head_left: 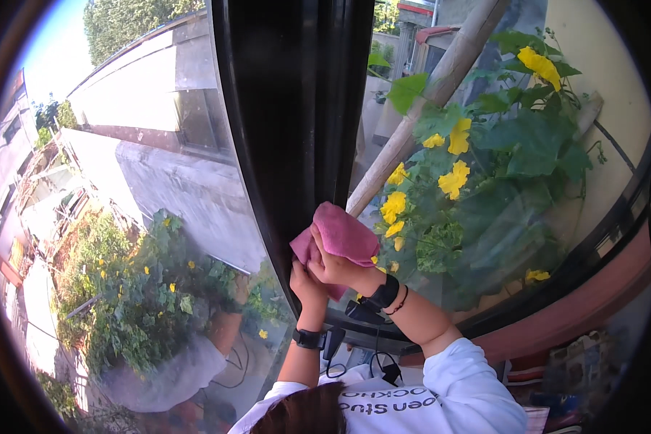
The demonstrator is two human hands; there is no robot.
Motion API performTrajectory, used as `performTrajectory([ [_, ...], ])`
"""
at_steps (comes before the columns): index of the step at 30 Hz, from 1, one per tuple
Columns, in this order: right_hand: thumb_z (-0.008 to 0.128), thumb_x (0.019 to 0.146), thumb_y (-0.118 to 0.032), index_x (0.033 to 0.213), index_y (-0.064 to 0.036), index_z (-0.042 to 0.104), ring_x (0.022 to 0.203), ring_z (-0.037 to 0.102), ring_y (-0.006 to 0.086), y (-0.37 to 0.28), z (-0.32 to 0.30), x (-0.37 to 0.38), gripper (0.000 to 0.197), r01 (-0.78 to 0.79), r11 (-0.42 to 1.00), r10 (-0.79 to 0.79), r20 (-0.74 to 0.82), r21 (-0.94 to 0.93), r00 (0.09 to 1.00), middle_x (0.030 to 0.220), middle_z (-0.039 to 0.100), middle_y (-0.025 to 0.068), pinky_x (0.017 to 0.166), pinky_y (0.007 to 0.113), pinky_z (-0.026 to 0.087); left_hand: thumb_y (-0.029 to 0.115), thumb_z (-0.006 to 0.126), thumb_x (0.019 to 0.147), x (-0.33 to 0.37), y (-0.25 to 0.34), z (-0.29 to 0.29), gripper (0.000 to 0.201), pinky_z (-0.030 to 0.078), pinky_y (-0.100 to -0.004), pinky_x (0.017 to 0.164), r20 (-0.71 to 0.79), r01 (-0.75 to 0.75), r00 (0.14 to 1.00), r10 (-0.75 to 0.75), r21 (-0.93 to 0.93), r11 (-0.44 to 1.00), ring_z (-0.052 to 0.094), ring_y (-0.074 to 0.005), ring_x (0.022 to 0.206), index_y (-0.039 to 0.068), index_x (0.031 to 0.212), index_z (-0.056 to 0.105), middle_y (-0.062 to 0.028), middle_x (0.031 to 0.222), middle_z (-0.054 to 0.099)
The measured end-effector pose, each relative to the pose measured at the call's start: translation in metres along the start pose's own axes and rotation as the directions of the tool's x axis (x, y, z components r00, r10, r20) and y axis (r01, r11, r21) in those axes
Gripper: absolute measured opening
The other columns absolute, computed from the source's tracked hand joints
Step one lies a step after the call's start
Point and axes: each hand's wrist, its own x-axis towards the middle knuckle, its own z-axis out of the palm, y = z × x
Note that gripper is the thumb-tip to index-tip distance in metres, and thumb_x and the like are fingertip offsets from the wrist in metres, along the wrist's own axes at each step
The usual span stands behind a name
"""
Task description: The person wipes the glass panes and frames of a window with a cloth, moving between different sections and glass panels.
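Note:
A pink cloth [343,233] is bunched against the dark window frame [289,145], near the frame's lower part. My right hand [334,266] grips the cloth, its fingers curled into the folds and part of the fabric draped over them. Just left of it and slightly lower, my left hand [307,283] pinches the cloth's lower left part; some of its fingers are hidden. Both hands are close together, and a dark band with a small device circles each wrist.
Glass panes flank the frame. Beyond the right one are a leafy plant with yellow flowers [453,179] and a slanted wooden pole [427,108]. More greenery [141,304] and a pale wall [188,195] show on the left. A reddish sill [579,318] curves at lower right; black cables [383,362] hang near my torso.

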Motion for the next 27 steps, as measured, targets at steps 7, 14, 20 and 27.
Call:
performTrajectory([
  [7,0.052,0.066,-0.006,0.125,0.0043,0.024,0.116,0.029,0.0363,-0.008,-0.01,-0.019,0.066,-0.068,0.969,0.053,0.07,0.236,0.996,0.128,0.026,0.0221,0.095,0.039,0.027,0.004,0.048,0.077,-0.007,-0.011,-0.017,0.023,0.045,-0.0337,0.068,0.224,0.188,0.961,-0.161,-0.103,0.977,0.057,-0.032,0.083,-0.002,0.098,0.051,-0.0197,0.094,0.057],
  [14,0.051,0.069,-0.007,0.126,0.0024,0.022,0.111,0.033,0.038,-0.011,-0.079,0.097,0.065,-0.062,0.966,0.099,-0.139,0.249,0.985,0.122,0.031,0.0246,0.091,0.039,0.03,0.005,0.051,0.076,0.07,0.087,-0.019,0.034,0.041,-0.0279,0.076,0.16,-0.12,0.976,0.15,-0.18,0.976,0.054,-0.0197,0.09,-0.003,0.109,0.047,-0.0136,0.099,0.057],
  [20,0.048,0.072,-0.009,0.127,0.0,0.022,0.111,0.037,0.0364,-0.024,0.009,-0.014,0.062,-0.201,0.949,0.198,0.035,0.243,0.98,0.124,0.031,0.0221,0.092,0.038,0.03,0.011,0.053,0.073,0.001,-0.004,-0.009,0.028,0.043,-0.0349,0.071,0.188,0.02,0.982,-0.01,-0.048,0.999,0.054,-0.0324,0.083,0.002,0.1,0.051,-0.0174,0.091,0.055],
  [27,0.049,0.067,-0.004,0.126,-0.0004,0.023,0.114,0.033,0.0347,-0.038,0.04,-0.096,0.064,-0.365,0.861,0.336,0.141,0.355,0.931,0.127,0.03,0.0191,0.094,0.038,0.029,0.019,0.058,0.074,-0.041,-0.053,-0.022,0.024,0.045,-0.0297,0.061,0.277,0.127,0.956,-0.097,-0.094,0.987,0.058,-0.023,0.068,-0.002,0.086,0.055,-0.0155,0.077,0.059],
])
